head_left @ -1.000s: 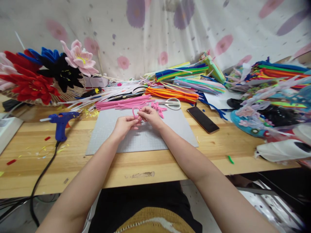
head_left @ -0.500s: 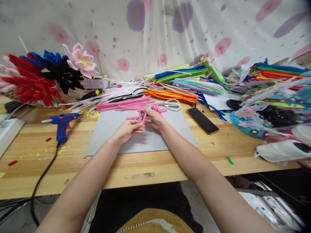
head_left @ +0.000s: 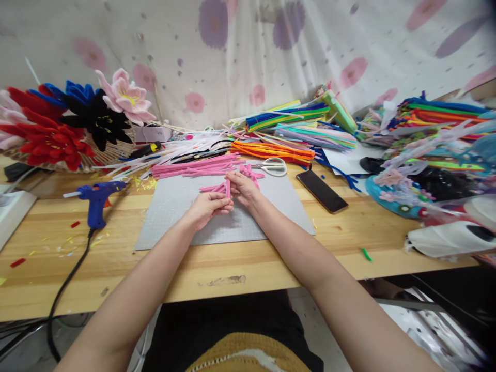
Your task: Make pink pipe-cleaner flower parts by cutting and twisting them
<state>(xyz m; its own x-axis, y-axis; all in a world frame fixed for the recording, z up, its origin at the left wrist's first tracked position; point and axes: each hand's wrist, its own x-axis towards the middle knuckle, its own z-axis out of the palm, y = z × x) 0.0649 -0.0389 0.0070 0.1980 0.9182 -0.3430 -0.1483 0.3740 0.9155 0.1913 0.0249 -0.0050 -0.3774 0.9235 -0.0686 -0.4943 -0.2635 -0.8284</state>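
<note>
A bent pink pipe cleaner (head_left: 228,188) is held upright between my two hands over the grey mat (head_left: 170,217). My left hand (head_left: 211,208) pinches its lower end. My right hand (head_left: 242,188) has its fingers closed around the upper part. Short pink pipe cleaner pieces (head_left: 212,189) lie on the mat just behind my left hand. Beyond my right hand rests a small cluster of pink bent pieces (head_left: 251,175). A bundle of long pink pipe cleaners (head_left: 194,166) lies along the mat's back edge.
White-handled scissors (head_left: 274,166) and a phone (head_left: 322,191) lie to the right. A blue glue gun (head_left: 97,201) with its cord stands at left, near pipe cleaner flowers (head_left: 54,139). Orange pipe cleaners (head_left: 273,151) and other coloured bundles line the back. A white roll (head_left: 445,240) sits far right.
The pink loop between my hands has turned from facing me to nearly edge-on, now looking like a narrow upright strip. Both hands stay almost in place; the view shifts slightly.
</note>
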